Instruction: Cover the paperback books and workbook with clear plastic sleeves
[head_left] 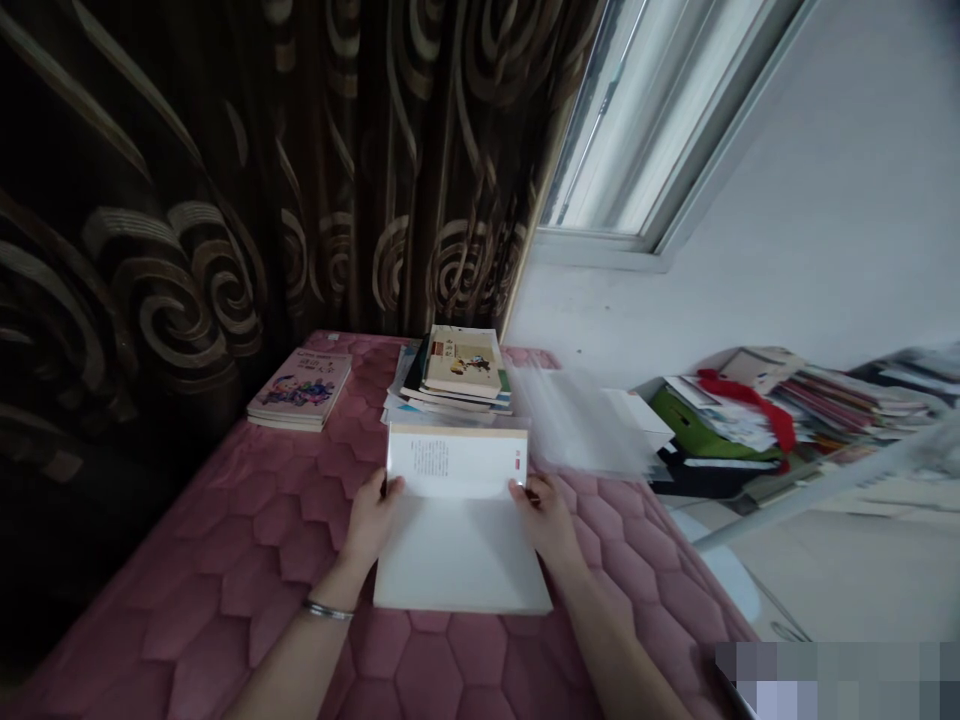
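A book [461, 555] lies in front of me on a pink quilted surface [292, 530], its near part a blank white face. Its far part is a white panel with small print, and a glossy, clear edge shows there. My left hand [373, 515] grips this panel's left edge, thumb on top. On the opposite edge my right hand [546, 515] is closed the same way. The fingers underneath are hidden. Just beyond the book sits a pile of books [465, 362] with papers under it. To its right lies a stack of clear plastic sheets [577, 420].
Pink-covered books [300, 390] lie at the far left, before a dark patterned curtain [360, 180]. A white box [637, 415] stands beside the plastic sheets. On the right are a green container [675, 425], a red cloth [750, 400] and piled papers [855, 400], below a window [630, 120].
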